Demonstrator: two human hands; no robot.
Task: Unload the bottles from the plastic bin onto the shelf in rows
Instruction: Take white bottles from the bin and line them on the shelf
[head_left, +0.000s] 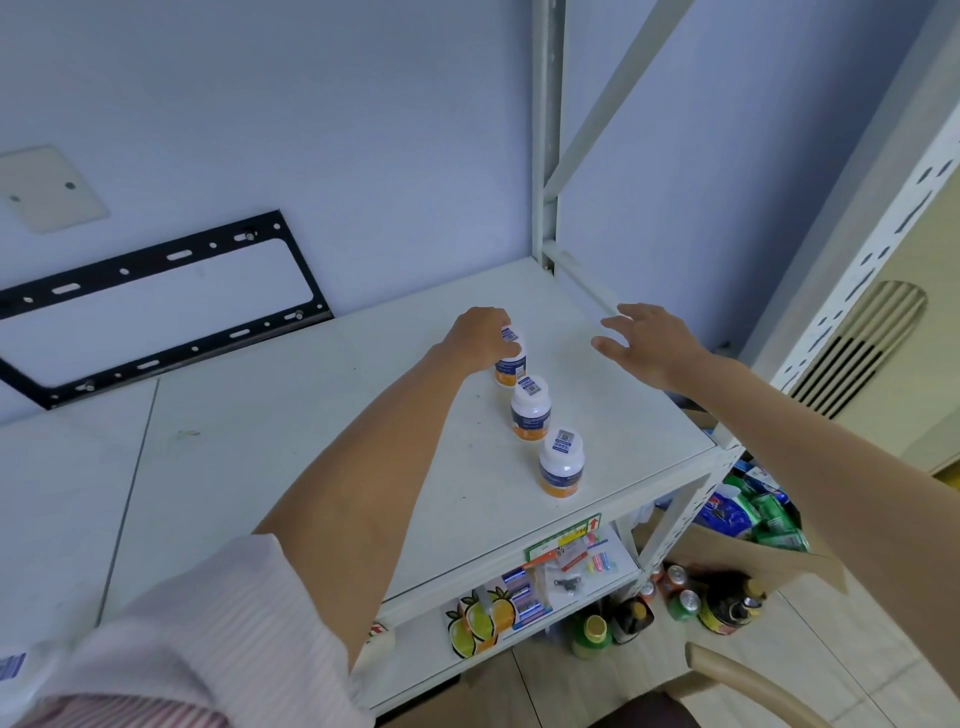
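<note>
Three white, orange-banded plastic bottles (529, 408) line the white metal shelf (322, 415).
Left hand (480, 338) fingers clamp the rearmost; right hand (652, 343) fingers spread, empty; bin unseen.

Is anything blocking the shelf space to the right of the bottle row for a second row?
Nothing visible. The shelf right of the three bottles is bare; only the open right hand hovers over it.
</note>
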